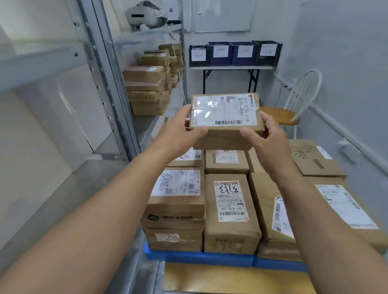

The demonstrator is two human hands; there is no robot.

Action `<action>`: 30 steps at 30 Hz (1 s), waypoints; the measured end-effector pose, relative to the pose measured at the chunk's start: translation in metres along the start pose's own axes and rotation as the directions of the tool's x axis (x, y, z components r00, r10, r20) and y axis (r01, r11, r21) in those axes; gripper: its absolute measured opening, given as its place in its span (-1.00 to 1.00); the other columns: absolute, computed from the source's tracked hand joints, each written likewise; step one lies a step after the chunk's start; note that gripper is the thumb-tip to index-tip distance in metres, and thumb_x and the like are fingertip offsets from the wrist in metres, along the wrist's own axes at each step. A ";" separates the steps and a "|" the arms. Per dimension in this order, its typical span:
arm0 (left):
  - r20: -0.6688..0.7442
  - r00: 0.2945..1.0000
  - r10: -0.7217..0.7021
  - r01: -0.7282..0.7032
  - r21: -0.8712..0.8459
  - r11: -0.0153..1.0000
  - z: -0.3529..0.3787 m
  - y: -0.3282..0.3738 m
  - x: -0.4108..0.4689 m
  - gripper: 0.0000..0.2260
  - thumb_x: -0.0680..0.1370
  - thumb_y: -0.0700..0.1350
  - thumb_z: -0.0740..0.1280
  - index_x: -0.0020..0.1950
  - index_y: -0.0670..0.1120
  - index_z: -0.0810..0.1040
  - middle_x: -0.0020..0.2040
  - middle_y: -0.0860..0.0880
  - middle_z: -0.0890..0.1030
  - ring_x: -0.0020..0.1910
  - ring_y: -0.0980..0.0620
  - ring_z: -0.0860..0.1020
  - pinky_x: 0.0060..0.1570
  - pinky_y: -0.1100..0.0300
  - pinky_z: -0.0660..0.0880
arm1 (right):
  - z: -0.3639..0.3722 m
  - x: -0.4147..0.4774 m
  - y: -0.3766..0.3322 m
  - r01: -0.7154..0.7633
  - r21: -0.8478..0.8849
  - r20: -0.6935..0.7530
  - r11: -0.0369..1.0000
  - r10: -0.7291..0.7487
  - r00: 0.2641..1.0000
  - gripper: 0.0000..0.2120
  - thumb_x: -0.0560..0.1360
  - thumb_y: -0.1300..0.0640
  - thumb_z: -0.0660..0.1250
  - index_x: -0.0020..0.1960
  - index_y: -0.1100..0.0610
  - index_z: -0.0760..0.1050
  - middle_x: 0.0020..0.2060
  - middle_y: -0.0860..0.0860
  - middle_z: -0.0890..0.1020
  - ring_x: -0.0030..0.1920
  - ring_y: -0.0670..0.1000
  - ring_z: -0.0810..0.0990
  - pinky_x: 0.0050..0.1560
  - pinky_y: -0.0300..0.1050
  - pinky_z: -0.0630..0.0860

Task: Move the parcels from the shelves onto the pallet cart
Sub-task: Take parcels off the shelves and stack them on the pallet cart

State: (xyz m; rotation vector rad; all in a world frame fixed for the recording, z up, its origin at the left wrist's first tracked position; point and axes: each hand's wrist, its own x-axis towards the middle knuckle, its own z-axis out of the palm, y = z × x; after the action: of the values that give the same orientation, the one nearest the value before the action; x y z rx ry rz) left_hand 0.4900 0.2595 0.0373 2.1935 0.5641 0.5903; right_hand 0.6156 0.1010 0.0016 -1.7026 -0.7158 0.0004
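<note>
gripping labelled parcel [225, 113] with left hand [179, 134] and right hand [266, 138]; keep level, set flat atop stacked parcels [231, 207] on pallet cart [205, 256].

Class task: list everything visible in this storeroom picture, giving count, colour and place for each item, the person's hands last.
pallet cart: one, blue, bottom centre
held parcel: one, brown, above the cart
cart parcels: at least eight, brown, on the cart
shelf parcels: several, brown, left shelving
headset: one, white, upper shelf
crates: four, blue and black, on table
chair: one, white, far right
left hand: grips the parcel's left side
right hand: grips its right side
</note>
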 end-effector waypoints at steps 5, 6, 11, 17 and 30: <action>0.071 0.998 0.002 -0.007 0.073 0.997 0.029 0.003 0.050 -0.56 0.51 -0.03 0.37 0.37 0.04 0.40 0.22 0.09 0.52 0.09 0.10 0.50 -0.10 0.27 0.40 | -0.013 0.032 0.033 -0.080 0.002 -0.006 0.997 0.080 0.997 -0.49 0.52 0.08 0.37 0.43 0.03 0.33 0.17 -0.11 0.53 0.11 -0.14 0.51 -0.07 -0.39 0.41; 0.094 0.996 -0.007 -0.003 0.101 0.995 0.034 0.001 0.059 -0.57 0.50 -0.03 0.38 0.35 0.03 0.42 0.19 0.08 0.54 0.08 0.09 0.51 -0.10 0.26 0.42 | -0.014 0.038 0.039 -0.094 -0.007 -0.001 0.996 0.094 0.996 -0.50 0.52 0.08 0.36 0.42 0.02 0.34 0.14 -0.13 0.52 0.08 -0.17 0.50 -0.10 -0.41 0.40; 0.168 0.981 -0.100 0.064 0.205 0.977 0.055 -0.016 0.094 -0.55 0.48 0.00 0.39 0.35 0.05 0.40 0.18 0.06 0.57 0.13 0.04 0.51 0.10 0.11 0.46 | -0.013 0.064 0.073 -0.170 -0.017 0.021 0.985 0.170 0.985 -0.54 0.50 0.09 0.38 0.37 -0.01 0.38 0.06 -0.19 0.53 0.02 -0.26 0.49 -0.01 -0.33 0.42; 0.203 0.971 -0.127 0.032 0.417 0.908 0.075 -0.041 0.120 -0.65 0.46 0.07 0.39 0.20 0.05 0.45 0.11 0.04 0.57 0.07 0.00 0.49 0.04 0.06 0.46 | 0.000 0.077 0.112 -0.255 -0.047 0.069 0.966 0.258 0.964 -0.57 0.50 0.08 0.38 0.35 -0.04 0.40 0.07 -0.20 0.55 0.09 -0.14 0.52 0.16 -0.14 0.46; 0.178 0.978 -0.112 0.020 0.450 0.893 0.084 -0.066 0.136 -0.83 0.52 0.02 0.29 -0.04 -0.07 0.50 -0.08 0.01 0.55 -0.07 0.00 0.50 -0.12 0.08 0.45 | 0.021 0.099 0.129 -0.288 -0.124 0.115 0.950 0.302 0.946 -0.56 0.54 -0.02 0.32 0.39 0.02 0.39 0.20 -0.14 0.54 0.22 -0.07 0.48 0.22 -0.08 0.43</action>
State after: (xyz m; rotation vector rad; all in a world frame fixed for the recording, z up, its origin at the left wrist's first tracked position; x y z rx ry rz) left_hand 0.6330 0.3284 -0.0324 2.6135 0.7184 0.2061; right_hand 0.7465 0.1543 -0.0822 -1.9123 -0.5591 0.2934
